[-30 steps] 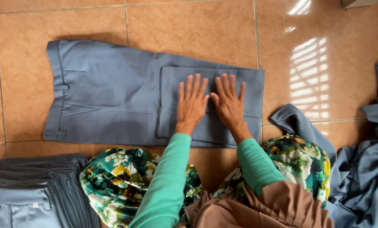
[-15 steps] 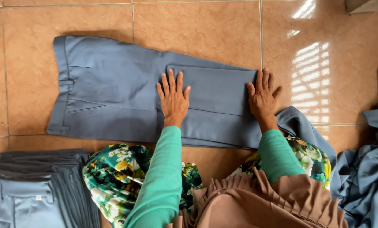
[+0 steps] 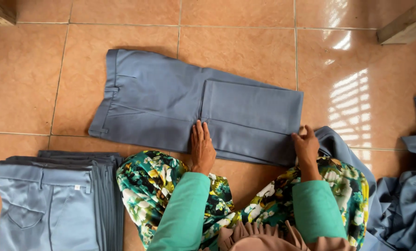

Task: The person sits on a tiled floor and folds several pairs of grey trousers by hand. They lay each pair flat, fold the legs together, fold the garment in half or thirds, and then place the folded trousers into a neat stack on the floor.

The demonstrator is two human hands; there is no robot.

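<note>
Folding is the step in hand: a pair of blue-grey woven trousers [image 3: 170, 104] lies flat on the glossy terracotta floor tiles [image 3: 245, 42], waistband to the left, with the leg ends already doubled back so a rectangular flap sits over the right half. The left hand [image 3: 202, 149] rests palm down with fingers straight and together on the near edge of the cloth at the inner end of the flap, gripping nothing. The right hand [image 3: 306, 148] sits at the near right corner of the fold, fingers bent over the edge; whether it pinches the fabric I cannot tell. A further fold would seem to call for a firm hold on that right edge. To the left stands a neat stack of folded blue-grey trousers [image 3: 49, 200]; at the right lies a loose heap of blue-grey cloth [image 3: 403, 200].
</note>
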